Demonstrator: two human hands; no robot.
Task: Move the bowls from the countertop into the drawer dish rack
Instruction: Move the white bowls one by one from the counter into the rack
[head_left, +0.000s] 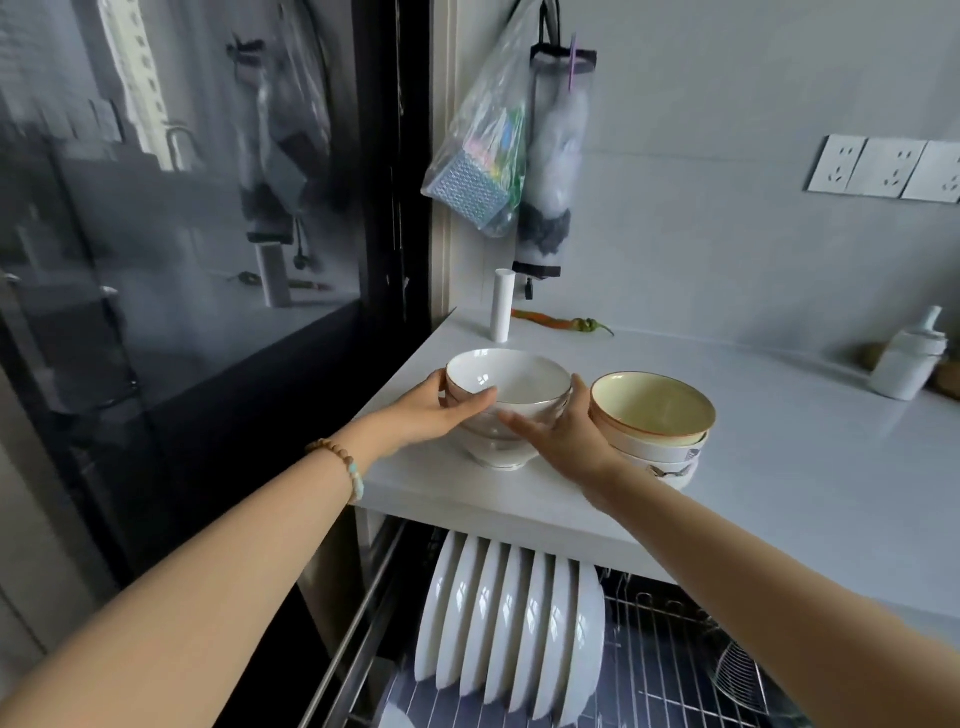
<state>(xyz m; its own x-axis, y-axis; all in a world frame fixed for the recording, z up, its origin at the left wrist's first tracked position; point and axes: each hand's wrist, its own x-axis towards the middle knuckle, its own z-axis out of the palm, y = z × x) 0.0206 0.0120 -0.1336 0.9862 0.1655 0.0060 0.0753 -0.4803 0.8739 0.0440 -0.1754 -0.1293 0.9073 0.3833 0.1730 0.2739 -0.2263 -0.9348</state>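
Observation:
A stack of white bowls (511, 384) stands near the left front corner of the white countertop (779, 467). My left hand (441, 410) cups the stack's left side and my right hand (561, 431) presses its right side. Both hands grip around the upper bowls. Just to the right sits a second stack topped by a yellow bowl (652, 405) with a brown rim. Below the counter, the open drawer dish rack (675, 670) holds a row of white plates (509, 629) standing on edge, with bare wire to their right.
A white tube (503, 305) and a chili pepper (571, 323) lie at the back of the counter. A white bottle (909, 356) stands far right. Plastic bags (488, 140) hang on the wall above. A dark glass door (182, 234) runs along the left.

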